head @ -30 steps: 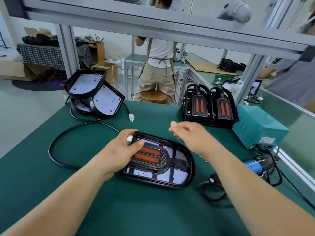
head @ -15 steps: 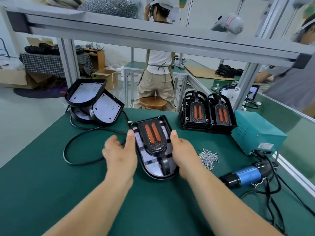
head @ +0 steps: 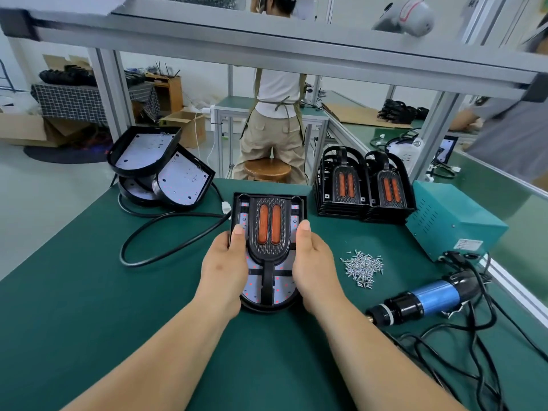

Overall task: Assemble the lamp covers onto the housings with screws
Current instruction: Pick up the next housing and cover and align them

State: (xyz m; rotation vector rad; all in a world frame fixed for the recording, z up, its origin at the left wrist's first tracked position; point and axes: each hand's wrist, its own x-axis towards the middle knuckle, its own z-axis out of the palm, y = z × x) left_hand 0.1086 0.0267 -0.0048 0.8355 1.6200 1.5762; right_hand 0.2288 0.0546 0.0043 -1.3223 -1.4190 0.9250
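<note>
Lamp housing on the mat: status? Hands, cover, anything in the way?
Left hand and right hand grip the housing by its sides, thumbs on top. Cover sits on the housing. Screws and screwdriver lie right of it, untouched; nothing blocking.

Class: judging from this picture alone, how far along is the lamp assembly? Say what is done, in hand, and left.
Done: one cover sits in its housing. In hand: the left hand and right hand hold the housing's sides, thumbs on top, seating the cover. Left: screwing. The screw pile and electric screwdriver lie untouched; stacked covers and open housings wait.
</note>
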